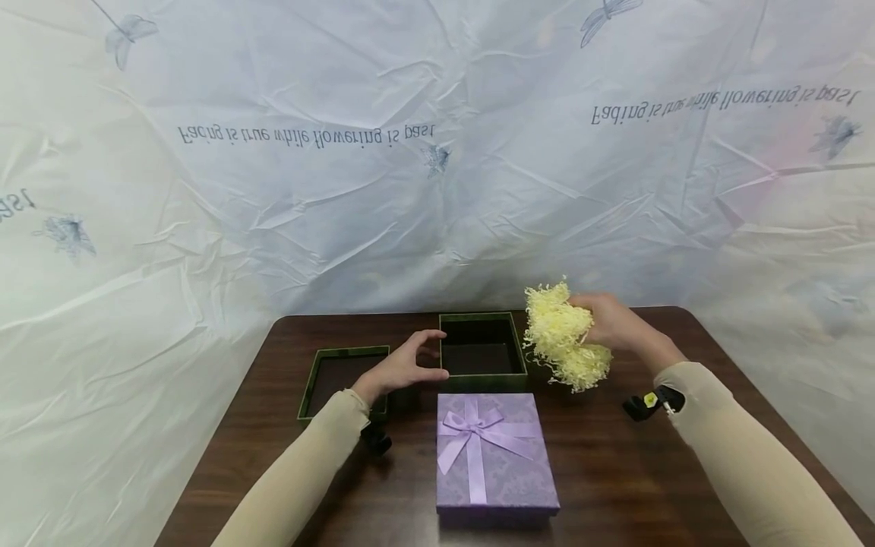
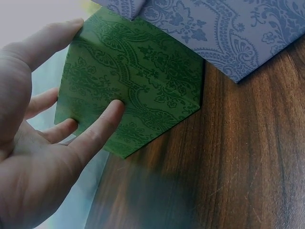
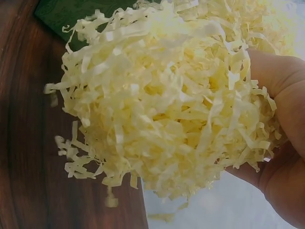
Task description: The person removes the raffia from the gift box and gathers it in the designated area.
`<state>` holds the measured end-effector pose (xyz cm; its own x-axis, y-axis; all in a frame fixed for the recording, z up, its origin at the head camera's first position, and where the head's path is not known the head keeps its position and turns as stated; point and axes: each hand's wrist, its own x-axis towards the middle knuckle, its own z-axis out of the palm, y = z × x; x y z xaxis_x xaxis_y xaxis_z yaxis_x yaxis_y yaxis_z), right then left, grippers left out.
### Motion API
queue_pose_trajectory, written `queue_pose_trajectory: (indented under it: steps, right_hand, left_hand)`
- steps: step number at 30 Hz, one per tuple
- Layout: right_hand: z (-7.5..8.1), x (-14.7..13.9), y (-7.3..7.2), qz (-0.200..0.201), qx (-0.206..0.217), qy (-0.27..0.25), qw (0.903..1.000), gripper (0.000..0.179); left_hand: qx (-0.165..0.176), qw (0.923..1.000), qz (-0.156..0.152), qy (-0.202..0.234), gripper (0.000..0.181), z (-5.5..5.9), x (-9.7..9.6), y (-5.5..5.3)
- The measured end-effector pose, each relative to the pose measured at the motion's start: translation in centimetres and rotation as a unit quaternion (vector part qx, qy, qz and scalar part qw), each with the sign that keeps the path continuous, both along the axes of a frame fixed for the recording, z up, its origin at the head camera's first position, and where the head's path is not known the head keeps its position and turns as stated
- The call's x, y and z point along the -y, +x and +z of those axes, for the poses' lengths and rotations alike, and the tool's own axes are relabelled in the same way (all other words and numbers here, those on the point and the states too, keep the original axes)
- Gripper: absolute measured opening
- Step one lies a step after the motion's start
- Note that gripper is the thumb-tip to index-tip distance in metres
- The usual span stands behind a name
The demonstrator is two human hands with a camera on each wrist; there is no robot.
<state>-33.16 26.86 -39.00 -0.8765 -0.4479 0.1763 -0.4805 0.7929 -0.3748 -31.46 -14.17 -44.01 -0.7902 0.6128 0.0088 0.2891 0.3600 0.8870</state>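
Pale yellow shredded paper (image 3: 157, 105) is bunched in my right hand (image 1: 611, 319), which grips it above the table to the right of the open green box (image 1: 519, 365). That box has a dark inside, and its outer wall carries a raised floral pattern. My left hand (image 1: 403, 365) reaches to the box's left side, thumb and fingers spread. In the left wrist view, the fingertips (image 2: 116, 107) touch or nearly touch the green wall. Nearer to me lies a purple gift box (image 1: 506, 475) with a lilac ribbon bow on its top.
A shallow green lid or tray (image 1: 314, 384), open side up, lies left of the green box, partly behind my left forearm. Everything stands on a dark wooden table (image 1: 615, 471). White printed sheeting (image 1: 342, 213) hangs behind and at both sides.
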Motion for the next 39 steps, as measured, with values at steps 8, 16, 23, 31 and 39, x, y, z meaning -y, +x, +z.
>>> queue_pose_trajectory:
  steps: [8, 16, 23, 31, 39]
  right_hand:
    - [-0.6, -0.9, 0.2, 0.014, -0.013, 0.0, 0.9998, 0.075]
    - [-1.6, -1.7, 0.5, -0.009, 0.029, 0.005, 0.9995, 0.077]
    - [-2.2, -2.3, 0.5, -0.009, 0.032, 0.014, 0.9993, 0.077]
    - [-2.9, -2.8, 0.5, -0.025, 0.044, 0.029, 0.9983, 0.077]
    - [-3.5, -3.1, 0.5, -0.032, 0.053, 0.036, 0.9974, 0.077]
  left_hand:
    - [0.001, 1.0, 0.0, -0.001, 0.073, -0.1, 0.1, 0.0]
    - [-0.003, 1.0, -0.003, -0.001, 0.075, -0.1, -0.1, 0.1]
    - [-0.005, 1.0, 0.003, -0.003, 0.073, -0.1, 0.0, 0.2]
    - [-0.003, 1.0, 0.002, -0.005, 0.076, -0.1, 0.0, 0.2]
    - [-0.005, 1.0, 0.008, -0.001, 0.074, -1.1, 0.1, -0.4]
